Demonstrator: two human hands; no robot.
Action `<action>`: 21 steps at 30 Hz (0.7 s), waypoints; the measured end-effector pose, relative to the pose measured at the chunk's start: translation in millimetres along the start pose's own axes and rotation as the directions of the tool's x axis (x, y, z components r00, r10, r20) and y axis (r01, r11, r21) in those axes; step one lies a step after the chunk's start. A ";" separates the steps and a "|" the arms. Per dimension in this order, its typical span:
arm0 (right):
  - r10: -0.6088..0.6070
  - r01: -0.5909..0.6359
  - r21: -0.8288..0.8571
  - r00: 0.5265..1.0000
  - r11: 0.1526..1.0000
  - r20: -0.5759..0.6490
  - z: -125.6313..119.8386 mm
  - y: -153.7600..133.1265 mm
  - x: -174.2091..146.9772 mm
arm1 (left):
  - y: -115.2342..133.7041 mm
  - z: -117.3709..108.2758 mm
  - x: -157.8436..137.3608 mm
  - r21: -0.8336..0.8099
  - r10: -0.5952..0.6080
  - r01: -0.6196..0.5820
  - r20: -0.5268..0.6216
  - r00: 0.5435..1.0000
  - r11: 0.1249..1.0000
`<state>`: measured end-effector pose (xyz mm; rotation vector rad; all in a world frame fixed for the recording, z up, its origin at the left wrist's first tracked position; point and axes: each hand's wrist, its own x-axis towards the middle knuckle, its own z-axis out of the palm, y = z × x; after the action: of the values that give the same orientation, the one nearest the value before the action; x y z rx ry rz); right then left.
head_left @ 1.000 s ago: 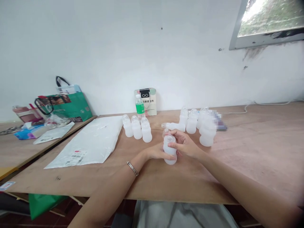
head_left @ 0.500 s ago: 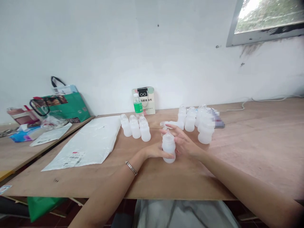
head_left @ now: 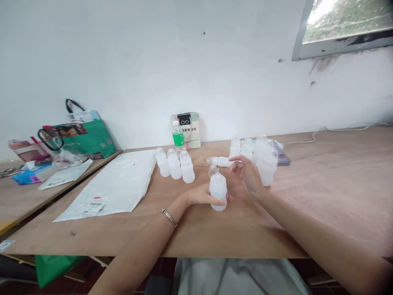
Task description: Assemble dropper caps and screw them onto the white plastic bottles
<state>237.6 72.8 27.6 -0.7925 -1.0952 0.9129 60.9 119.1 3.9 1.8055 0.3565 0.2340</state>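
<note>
My left hand is wrapped round a frosted white baby bottle, which stands upright near the table's front with its nipple bare on top. A clear domed cap sits on the table just behind it. To the right of the bottle, my right hand is raised with its fingers apart and nothing in them. One more baby bottle lies on its side behind the cap. Several capped bottles stand upright beyond my right hand, partly hidden by it.
Three capped bottles stand in a row left of centre. Left of them lies a flat white mailing bag. A green-labelled water bottle and a paper gift bag are by the wall. A green bag is on the neighbouring table.
My right hand has moved off the bottle to the right, away from its top. The domed cap behind the bottle now shows clearly. My left hand keeps its hold in the same place.
</note>
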 end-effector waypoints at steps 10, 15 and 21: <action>-0.103 0.086 -0.260 0.993 0.962 -0.053 -9.7 22.5 12.1 | -2.7 -1.5 0.5 0.025 0.025 -0.026 0.023 0.999 0.999; -0.125 0.234 -0.507 0.963 0.829 0.240 -11.4 57.0 34.6 | -1.7 -1.3 1.3 0.020 0.024 -0.024 0.014 1.000 1.000; -0.063 0.189 -0.467 0.960 0.864 0.272 -0.8 85.8 45.7 | -1.5 0.1 1.6 0.017 0.025 -0.025 0.001 1.000 1.000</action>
<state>228.8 149.9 -30.9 -1.0220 -1.6207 0.6331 62.2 119.9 2.4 1.8272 0.3362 0.2486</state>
